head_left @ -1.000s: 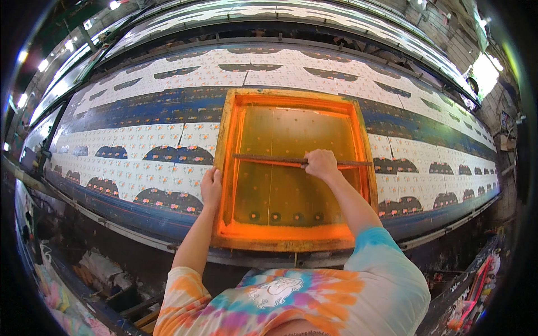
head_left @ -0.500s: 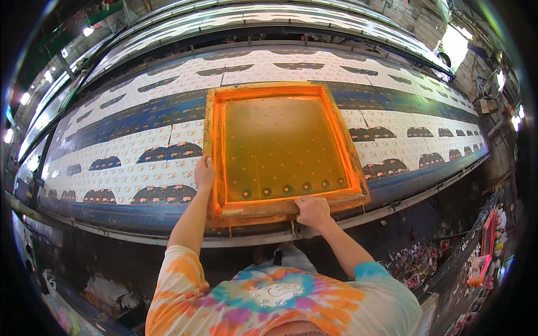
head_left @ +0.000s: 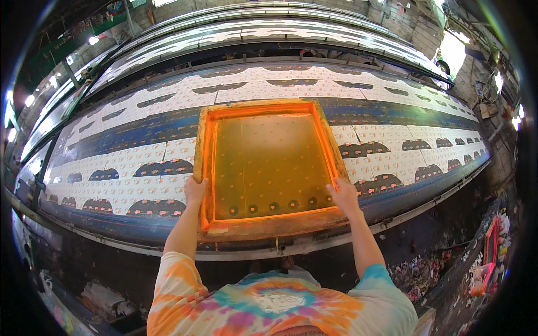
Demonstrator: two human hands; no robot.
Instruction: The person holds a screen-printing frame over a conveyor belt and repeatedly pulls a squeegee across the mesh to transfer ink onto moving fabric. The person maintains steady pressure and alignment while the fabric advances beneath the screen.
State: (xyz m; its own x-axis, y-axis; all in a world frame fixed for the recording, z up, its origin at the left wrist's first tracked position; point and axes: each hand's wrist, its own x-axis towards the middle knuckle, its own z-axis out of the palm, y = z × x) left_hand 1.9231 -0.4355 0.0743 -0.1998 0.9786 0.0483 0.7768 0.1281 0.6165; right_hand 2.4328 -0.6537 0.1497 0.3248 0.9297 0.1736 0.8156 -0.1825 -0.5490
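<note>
A wooden-framed screen printing screen [head_left: 269,162], its inner edges smeared orange and its mesh yellow-green, lies over the near edge of a long printing table. My left hand [head_left: 195,190] is closed around the left side rail close to the near corner. On the opposite side my right hand [head_left: 343,196] grips the right rail, its thumb over the inner edge. Dark round marks and small flower shapes show through the mesh. White fabric pieces [head_left: 151,154] with small orange flowers and dark scalloped shapes lie on the table on both sides of the screen.
A rail [head_left: 392,221] runs along the table's near edge. More long tables [head_left: 258,28] with printed pieces stretch behind. At the lower right is a heap of coloured scraps [head_left: 420,271], beside a ledge with a red-pink framed object [head_left: 488,263].
My right hand has moved from the screen's near rail to its right rail. My left hand stays on the left rail. The screen appears slightly lower and further left in view.
</note>
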